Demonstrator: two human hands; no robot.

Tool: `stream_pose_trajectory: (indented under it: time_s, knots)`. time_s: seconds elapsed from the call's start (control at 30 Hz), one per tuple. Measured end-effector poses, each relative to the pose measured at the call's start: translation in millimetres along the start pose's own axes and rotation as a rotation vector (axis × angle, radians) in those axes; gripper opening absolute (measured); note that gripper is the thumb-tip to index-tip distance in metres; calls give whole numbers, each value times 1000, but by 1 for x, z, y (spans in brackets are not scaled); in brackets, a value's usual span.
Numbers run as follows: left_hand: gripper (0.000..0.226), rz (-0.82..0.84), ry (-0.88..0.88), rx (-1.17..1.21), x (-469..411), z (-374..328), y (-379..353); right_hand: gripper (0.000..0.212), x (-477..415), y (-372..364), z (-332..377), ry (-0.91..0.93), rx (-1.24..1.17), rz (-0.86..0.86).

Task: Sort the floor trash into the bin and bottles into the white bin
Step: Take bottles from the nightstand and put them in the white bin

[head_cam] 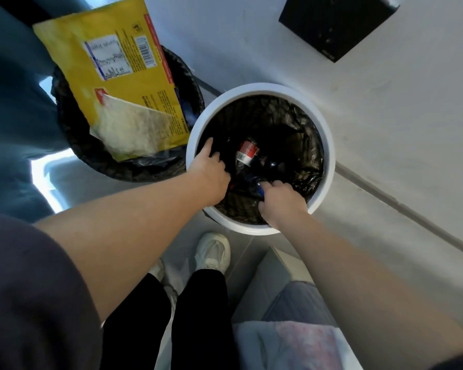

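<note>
The white bin [329, 145] stands on the floor, lined with a black bag. Inside lies a dark bottle with a red and white label [247, 152]. My right hand [281, 201] reaches over the near rim and grips a dark bottle with a blue label [255, 186]. My left hand [211, 169] is inside the bin at its left side, thumb stretched along the liner, its fingers curled down beside the bottles; what they touch is hidden. To the left stands the black-lined trash bin [96, 158] with a large yellow bag [118, 84] sticking out of it.
A wall runs behind the bins, with a black box [337, 25] on it. My white shoes [214, 252] stand just before the white bin. Cloth [300, 327] lies at the lower right. A dark blue surface [14, 116] fills the left.
</note>
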State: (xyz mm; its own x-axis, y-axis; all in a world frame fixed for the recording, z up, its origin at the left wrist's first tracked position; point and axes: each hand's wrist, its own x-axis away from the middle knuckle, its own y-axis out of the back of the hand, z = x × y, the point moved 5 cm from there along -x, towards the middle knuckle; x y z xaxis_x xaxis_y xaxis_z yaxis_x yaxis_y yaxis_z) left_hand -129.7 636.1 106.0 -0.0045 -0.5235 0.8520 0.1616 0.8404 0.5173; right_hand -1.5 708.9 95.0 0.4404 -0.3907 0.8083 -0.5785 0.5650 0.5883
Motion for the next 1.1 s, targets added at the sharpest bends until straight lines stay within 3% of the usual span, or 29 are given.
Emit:
stream_pose_trajectory:
  time_s: [0.23,0.53,0.8,1.1]
  knots:
    - [57,-201,106,315,110,4,3,59,75,31,22,54,106,-97]
    - [60,-221,267,691,271,5,-44,62,196,71,103,168,223,-190]
    - [54,-90,566,1055,381,-45,-172,63,246,38,205,402,388,-98]
    - [60,107,914,1541,483,-167,-311,66,290,-48,318,633,602,10]
